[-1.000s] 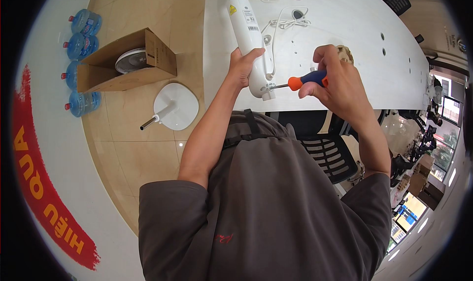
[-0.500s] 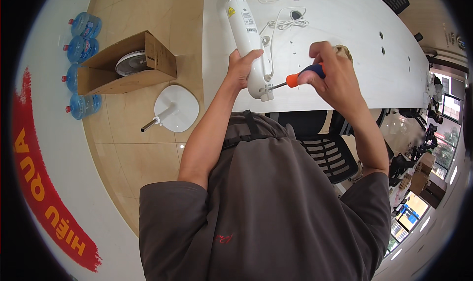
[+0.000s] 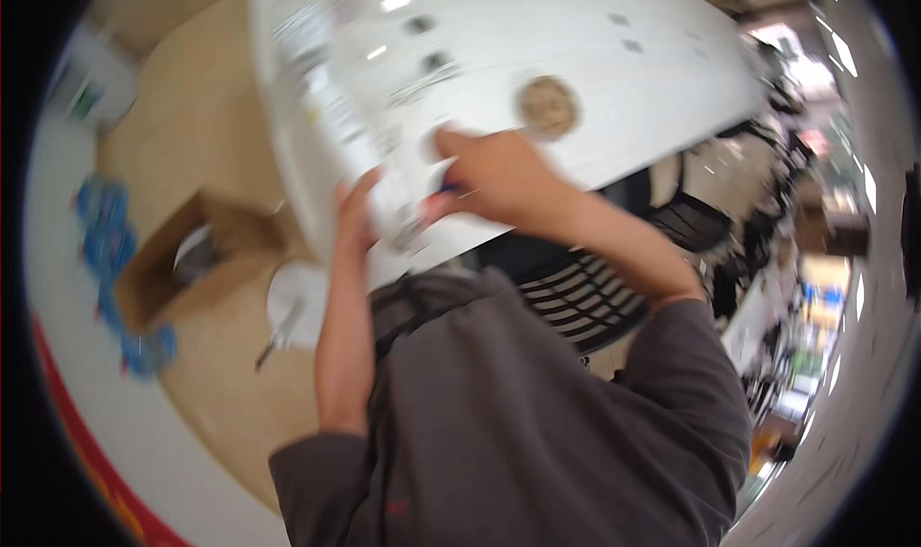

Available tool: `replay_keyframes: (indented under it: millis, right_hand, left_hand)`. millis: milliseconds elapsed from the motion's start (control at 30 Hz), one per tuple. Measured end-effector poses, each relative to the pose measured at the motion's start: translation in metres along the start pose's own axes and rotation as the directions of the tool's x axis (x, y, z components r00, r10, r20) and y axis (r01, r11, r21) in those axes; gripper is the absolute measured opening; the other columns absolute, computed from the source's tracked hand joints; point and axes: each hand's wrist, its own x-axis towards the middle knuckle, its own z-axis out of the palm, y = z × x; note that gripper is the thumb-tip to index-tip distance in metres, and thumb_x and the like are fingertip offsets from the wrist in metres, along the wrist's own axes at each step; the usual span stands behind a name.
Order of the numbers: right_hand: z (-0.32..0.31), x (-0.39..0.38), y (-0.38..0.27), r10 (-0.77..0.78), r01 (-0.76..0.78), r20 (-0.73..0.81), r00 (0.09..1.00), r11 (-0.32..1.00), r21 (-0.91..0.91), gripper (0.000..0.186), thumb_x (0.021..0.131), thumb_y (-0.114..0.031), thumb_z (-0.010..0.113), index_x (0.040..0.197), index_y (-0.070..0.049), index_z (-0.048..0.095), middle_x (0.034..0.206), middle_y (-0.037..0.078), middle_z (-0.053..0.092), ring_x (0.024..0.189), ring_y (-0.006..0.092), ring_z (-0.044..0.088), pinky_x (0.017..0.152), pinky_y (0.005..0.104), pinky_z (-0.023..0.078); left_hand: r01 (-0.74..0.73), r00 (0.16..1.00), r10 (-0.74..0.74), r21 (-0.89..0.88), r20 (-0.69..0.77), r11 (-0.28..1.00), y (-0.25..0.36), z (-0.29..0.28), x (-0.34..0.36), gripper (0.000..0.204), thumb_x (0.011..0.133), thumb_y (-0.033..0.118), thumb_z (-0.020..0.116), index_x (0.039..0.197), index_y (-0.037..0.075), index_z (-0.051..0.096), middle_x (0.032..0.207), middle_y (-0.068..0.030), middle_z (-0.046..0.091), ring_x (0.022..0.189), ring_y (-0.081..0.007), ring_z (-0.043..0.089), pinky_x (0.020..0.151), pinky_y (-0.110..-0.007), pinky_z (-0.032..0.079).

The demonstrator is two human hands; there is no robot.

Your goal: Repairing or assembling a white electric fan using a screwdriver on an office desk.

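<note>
The whole view is smeared by motion. A white fan body (image 3: 347, 132), a long tube with a wider far end, lies tilted over the white table's near-left corner. My left hand (image 3: 357, 213) is closed round its near end from the left side. My right hand (image 3: 508, 178) is closed on a screwdriver (image 3: 448, 186) with a dark blue and orange handle, mostly covered by the fingers. Its tip points toward the tube's near end; whether it touches there is too blurred to tell. A white cable (image 3: 422, 86) lies beyond the tube.
A round tan-brown object (image 3: 549, 106) lies on the white table (image 3: 614, 96). Black mesh chairs (image 3: 576, 302) stand against its near edge. On the floor at left are an open cardboard box (image 3: 206, 259), a white round base with a pole (image 3: 299, 302) and several blue water bottles (image 3: 110, 249).
The view has swung, shifting the scene left and tilting it. The brown object, earlier mostly behind my right hand, now shows fully. Both hands keep their holds.
</note>
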Motion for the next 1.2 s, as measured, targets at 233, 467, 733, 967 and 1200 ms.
replay_keyframes:
  millis: [233, 467, 733, 967, 1200]
  right_hand:
    - [0.001, 0.003, -0.003, -0.165, 0.168, -0.034, 0.986, 0.964, 0.204, 0.058, 0.072, -0.034, 0.086, 0.107, -0.002, 0.052, 0.097, 0.016, 0.064, 0.094, 0.0346, 0.067, 0.070, 0.0466, 0.052]
    - [0.011, -0.006, 0.004, -0.120, 0.113, -0.124, 0.985, 0.992, -0.061, 0.071, 0.077, -0.058, 0.075, 0.113, -0.001, 0.052, 0.083, 0.014, 0.064, 0.073, 0.0365, 0.068, 0.059, 0.0445, 0.052]
    - [-0.014, -0.004, -0.002, -0.069, 0.049, 0.174, 0.982, 0.992, 0.117, 0.043, 0.080, -0.022, 0.082, 0.105, -0.005, 0.051, 0.086, 0.011, 0.062, 0.087, 0.0329, 0.065, 0.070, 0.0416, 0.049]
    - [-0.003, -0.002, -0.009, -0.158, 0.162, -0.072, 0.985, 0.986, 0.041, 0.055, 0.078, -0.030, 0.085, 0.113, -0.006, 0.051, 0.099, 0.010, 0.066, 0.090, 0.0295, 0.068, 0.074, 0.0395, 0.052]
    - [-0.009, 0.003, -0.012, -0.060, 0.046, 0.227, 0.972, 0.997, 0.064, 0.053, 0.078, -0.038, 0.084, 0.105, -0.003, 0.054, 0.093, 0.012, 0.068, 0.086, 0.0301, 0.069, 0.070, 0.0394, 0.052]
  left_hand:
    - [0.006, 0.999, -0.007, 0.036, 0.031, 0.999, 0.016, -0.009, -0.003, 0.045, 0.091, 0.015, 0.063, 0.128, -0.008, 0.055, 0.118, -0.0182, 0.065, 0.099, -0.0282, 0.070, 0.082, -0.041, 0.061]
    - [-0.147, 0.985, 0.107, 0.327, 0.137, 0.934, -0.002, -0.031, 0.008, 0.037, 0.099, 0.024, 0.051, 0.124, -0.001, 0.063, 0.112, -0.0109, 0.069, 0.096, -0.0247, 0.068, 0.086, -0.038, 0.056]
    - [-0.003, 0.998, 0.004, -0.013, 0.069, 1.000, 0.008, 0.007, -0.005, 0.038, 0.090, 0.010, 0.067, 0.120, -0.010, 0.054, 0.101, -0.0175, 0.068, 0.083, -0.0270, 0.071, 0.070, -0.040, 0.062]
    - [-0.016, 0.999, 0.016, -0.010, 0.043, 1.000, 0.011, 0.005, -0.006, 0.038, 0.088, 0.010, 0.068, 0.119, -0.006, 0.051, 0.097, -0.0148, 0.065, 0.078, -0.0252, 0.070, 0.065, -0.039, 0.062]
    - [-0.002, 1.000, 0.002, -0.025, 0.021, 1.000, 0.009, 0.002, -0.005, 0.041, 0.087, 0.009, 0.070, 0.120, -0.006, 0.052, 0.101, -0.0159, 0.065, 0.080, -0.0259, 0.071, 0.066, -0.040, 0.063]
